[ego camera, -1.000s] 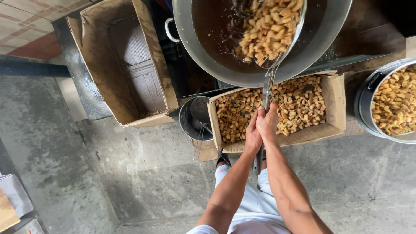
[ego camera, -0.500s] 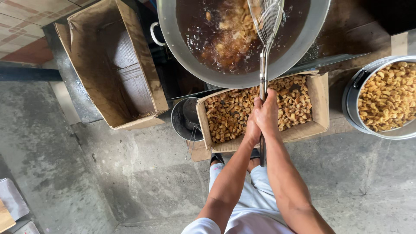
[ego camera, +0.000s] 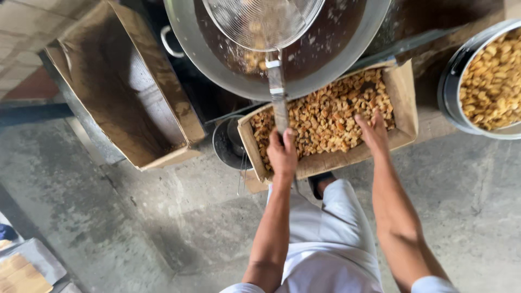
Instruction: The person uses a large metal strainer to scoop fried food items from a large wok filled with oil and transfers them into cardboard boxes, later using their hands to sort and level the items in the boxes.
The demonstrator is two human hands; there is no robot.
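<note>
Now left hand [ego camera: 282,154] grips skimmer handle [ego camera: 278,103]; right hand [ego camera: 373,132] spread over fried pieces [ego camera: 325,116].

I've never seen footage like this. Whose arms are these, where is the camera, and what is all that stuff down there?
The camera sits on a person's head and looks straight down, so the arms are their own. The left hand grips the long handle of a wire skimmer held over a big metal pan of dark liquid. The right hand rests on golden fried pieces in a cardboard box. A metal tub holds more pieces, and another cardboard box, nearly empty, stands to the left on the concrete floor.
</note>
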